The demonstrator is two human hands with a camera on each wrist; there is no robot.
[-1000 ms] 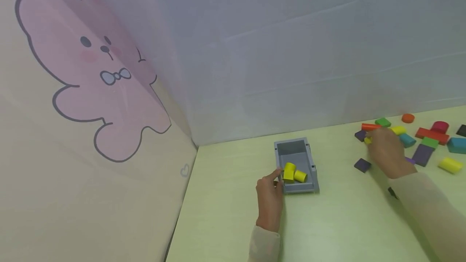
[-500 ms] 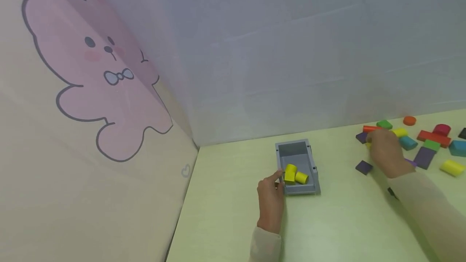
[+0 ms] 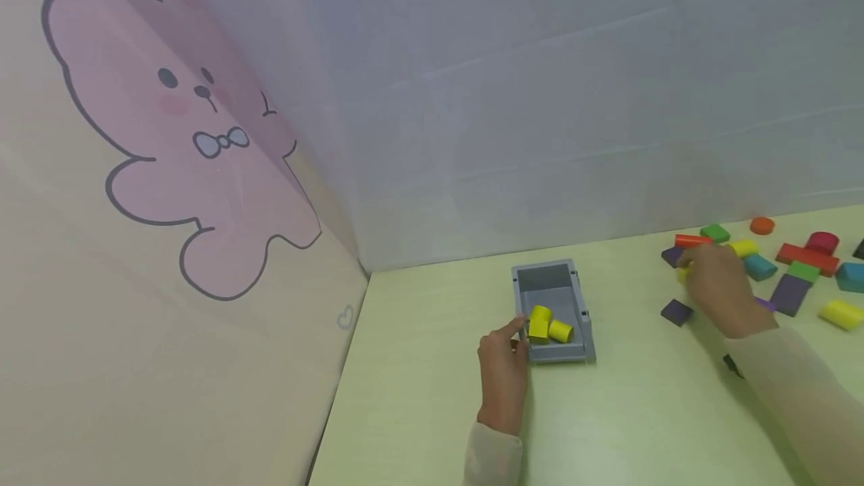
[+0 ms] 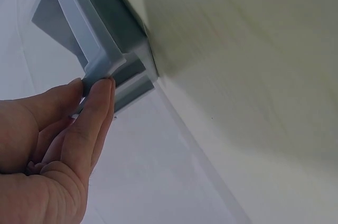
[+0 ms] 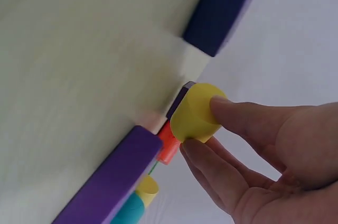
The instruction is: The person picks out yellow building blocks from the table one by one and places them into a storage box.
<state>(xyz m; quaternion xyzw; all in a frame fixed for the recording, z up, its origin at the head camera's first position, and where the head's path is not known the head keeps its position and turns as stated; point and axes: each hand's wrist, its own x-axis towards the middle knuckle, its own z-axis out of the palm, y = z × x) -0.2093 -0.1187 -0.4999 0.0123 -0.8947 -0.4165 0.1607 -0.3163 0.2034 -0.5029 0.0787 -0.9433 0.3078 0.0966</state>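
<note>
My left hand (image 3: 502,377) pinches the near left rim of a small grey plastic box (image 3: 562,355); in the left wrist view thumb and fingers meet on that rim (image 4: 100,68). Inside the box lie several yellow blocks (image 3: 560,331), at its near end. Over at the right, my right hand (image 3: 721,287) holds a yellow cylinder block (image 5: 195,113) between thumb and fingertips. Close around it are a dark purple block (image 3: 673,256), a red cylinder block (image 3: 693,241) and another dark purple block (image 3: 676,312).
Further right lie more blocks: a green one (image 3: 715,233), an orange disc (image 3: 762,226), a red bar (image 3: 806,259), a teal block (image 3: 760,267) and a yellow cylinder (image 3: 841,314). Behind the table stands a grey-white curtain wall (image 3: 540,96); a wall with a pink rabbit (image 3: 223,231) borders the left.
The head view has shifted slightly. My left hand stays on the box rim, and my right hand stays among the blocks with its fingers at the yellow cylinder.
</note>
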